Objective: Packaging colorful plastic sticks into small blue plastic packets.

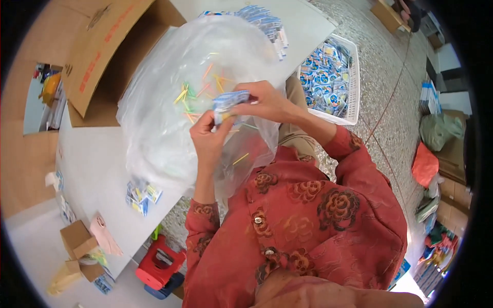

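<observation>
over clear bag (169, 128) of coloured sticks (197, 92), both hands (241, 120) pinch blue packet (229, 102).

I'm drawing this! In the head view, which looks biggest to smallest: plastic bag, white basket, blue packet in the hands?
1. Plastic bag, largest by far.
2. White basket, though farther off.
3. Blue packet, held by both hands.

Packing workshop: cardboard boxes (102, 51), sachet-filled basket (354, 87).

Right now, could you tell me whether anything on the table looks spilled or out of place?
Nothing looks spilled. A few small blue packets lie loose near the white table's edge, apart from the white basket full of them. Both hands, left hand and right hand, hold one packet over the clear bag.
</observation>
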{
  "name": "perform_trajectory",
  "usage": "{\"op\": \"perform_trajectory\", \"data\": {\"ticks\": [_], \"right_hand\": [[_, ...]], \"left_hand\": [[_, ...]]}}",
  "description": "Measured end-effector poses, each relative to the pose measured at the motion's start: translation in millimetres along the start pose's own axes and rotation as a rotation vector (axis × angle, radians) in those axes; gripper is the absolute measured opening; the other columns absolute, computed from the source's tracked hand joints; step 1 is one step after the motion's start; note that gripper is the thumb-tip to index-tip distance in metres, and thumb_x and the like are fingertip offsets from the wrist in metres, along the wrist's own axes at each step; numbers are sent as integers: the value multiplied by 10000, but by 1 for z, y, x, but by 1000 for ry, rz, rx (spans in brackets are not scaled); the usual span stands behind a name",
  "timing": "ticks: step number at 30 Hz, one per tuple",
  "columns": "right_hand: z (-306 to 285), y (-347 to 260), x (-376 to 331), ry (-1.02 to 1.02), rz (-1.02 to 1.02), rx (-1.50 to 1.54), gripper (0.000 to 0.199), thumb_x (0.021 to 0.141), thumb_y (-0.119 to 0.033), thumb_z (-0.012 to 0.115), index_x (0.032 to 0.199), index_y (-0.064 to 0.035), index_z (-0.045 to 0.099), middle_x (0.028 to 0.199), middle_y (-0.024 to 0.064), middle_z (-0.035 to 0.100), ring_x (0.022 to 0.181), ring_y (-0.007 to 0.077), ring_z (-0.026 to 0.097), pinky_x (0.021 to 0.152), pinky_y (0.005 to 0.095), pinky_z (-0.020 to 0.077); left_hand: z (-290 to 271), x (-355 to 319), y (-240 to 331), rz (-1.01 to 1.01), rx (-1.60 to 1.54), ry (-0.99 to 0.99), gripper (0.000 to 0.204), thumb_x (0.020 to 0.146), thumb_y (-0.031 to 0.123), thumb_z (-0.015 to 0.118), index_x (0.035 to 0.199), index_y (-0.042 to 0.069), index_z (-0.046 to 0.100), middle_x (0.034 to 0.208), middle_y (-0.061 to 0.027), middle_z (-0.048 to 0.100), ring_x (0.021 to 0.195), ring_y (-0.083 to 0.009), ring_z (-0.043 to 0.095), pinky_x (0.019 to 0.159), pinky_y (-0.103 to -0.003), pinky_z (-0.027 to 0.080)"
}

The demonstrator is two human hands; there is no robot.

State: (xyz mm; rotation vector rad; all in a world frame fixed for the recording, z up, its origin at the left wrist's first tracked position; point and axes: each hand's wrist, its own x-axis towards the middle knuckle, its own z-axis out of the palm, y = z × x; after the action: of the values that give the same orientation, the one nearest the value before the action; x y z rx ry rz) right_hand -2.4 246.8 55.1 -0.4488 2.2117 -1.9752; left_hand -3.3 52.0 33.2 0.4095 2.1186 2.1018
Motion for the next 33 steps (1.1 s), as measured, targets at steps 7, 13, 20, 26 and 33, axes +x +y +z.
{"op": "perform_trajectory", "data": {"ticks": [7,13,20,26,33], "right_hand": [[-136,49,-28,618,-22,-145,210,860,-157,611,1019,-21,636,873,16,651,765,56,563,672,248,471],[-155,127,8,491,112,-342,289,827,-242,648,1034,-40,640,697,17,614,604,83,492,566,277,421],[-140,153,53,519,42,-629,294,815,-245,650,985,-8,619,662,116,554,590,160,511,567,286,425],[-143,157,74,630,-147,-704,353,809,-253,667,1028,15,603,737,150,608,618,178,548,597,300,455],[-132,133,61,618,-32,-758,421,810,-228,659,1168,-38,544,1045,131,603,753,225,592,690,332,485]], "left_hand": [[66,8,-1,601,740,-345,431,711,150,682,1125,82,583,1179,-117,553,1151,-329,479,1008,-479,325],[90,4,-56,521,1099,-546,529,706,245,701,1190,109,538,1360,-100,401,1308,-313,298,1062,-537,216],[44,14,-88,487,1251,-466,584,736,320,665,1267,154,486,1405,-96,350,1328,-318,273,1055,-556,219],[3,45,-96,436,1256,-464,588,785,355,617,1315,178,434,1414,-81,337,1327,-310,275,1042,-576,223],[-21,57,-86,453,1235,-339,529,782,281,642,1265,143,476,1370,-92,387,1292,-311,321,1042,-535,245]]}}
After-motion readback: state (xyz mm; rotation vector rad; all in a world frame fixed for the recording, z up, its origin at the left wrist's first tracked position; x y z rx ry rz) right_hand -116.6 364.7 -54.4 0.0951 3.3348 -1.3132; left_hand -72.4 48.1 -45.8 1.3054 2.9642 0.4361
